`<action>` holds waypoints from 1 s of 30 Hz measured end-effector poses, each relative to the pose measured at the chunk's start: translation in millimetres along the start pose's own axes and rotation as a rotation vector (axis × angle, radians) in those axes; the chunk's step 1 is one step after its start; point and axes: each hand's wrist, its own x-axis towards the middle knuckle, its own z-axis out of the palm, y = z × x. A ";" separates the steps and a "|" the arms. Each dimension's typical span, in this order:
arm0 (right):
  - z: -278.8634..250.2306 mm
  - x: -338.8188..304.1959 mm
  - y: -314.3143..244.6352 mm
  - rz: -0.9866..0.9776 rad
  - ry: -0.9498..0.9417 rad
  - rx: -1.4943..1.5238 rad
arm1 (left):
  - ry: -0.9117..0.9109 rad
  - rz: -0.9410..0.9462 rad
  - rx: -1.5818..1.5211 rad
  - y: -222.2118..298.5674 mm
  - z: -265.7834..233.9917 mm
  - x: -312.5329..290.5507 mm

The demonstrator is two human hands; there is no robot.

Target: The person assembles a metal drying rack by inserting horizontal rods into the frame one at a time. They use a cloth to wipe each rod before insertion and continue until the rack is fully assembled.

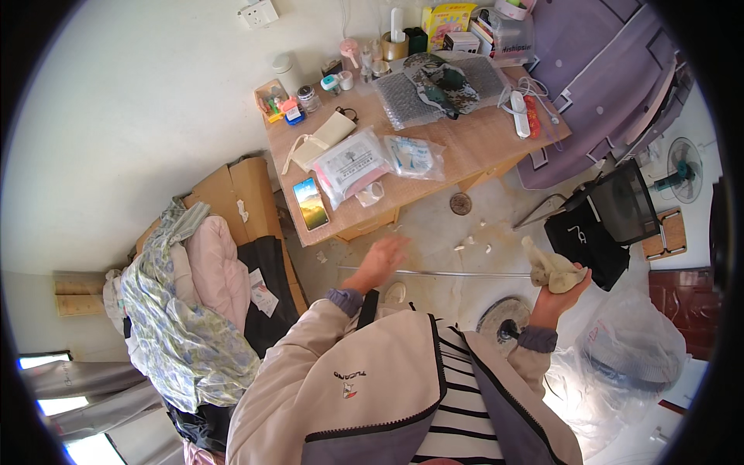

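In my right hand is a crumpled beige cloth, gripped to the right of my body. My left hand is held out in front of me, below the table edge. Its fingers are apart, slightly blurred, and nothing shows in them. A thin metal pole runs across between the two hands, its right end passing behind the cloth. Close below the cloth, a round dark base stands on the floor.
The table ahead carries a phone, plastic packages, a camouflage cap and a power strip. Clothes are heaped at left. A black chair and a plastic-wrapped fan stand at right. White scraps litter the floor.
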 end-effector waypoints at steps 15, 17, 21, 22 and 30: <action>-58.0 38.3 6.1 0.124 0.055 0.122 | -0.371 -0.112 -0.173 46.6 -21.4 -19.9; -57.0 36.5 10.2 0.144 0.002 0.141 | -0.374 -0.147 -0.150 47.7 -25.6 -22.6; -59.8 38.3 17.9 0.163 -0.049 0.157 | -0.309 -0.150 -0.126 48.3 -33.8 -23.2; -62.8 39.7 20.1 0.214 -0.048 0.184 | -0.269 -0.133 -0.098 47.4 -36.6 -22.3; -86.3 49.4 29.7 0.472 -0.261 0.258 | -0.167 -0.072 -0.039 41.2 -64.9 -21.2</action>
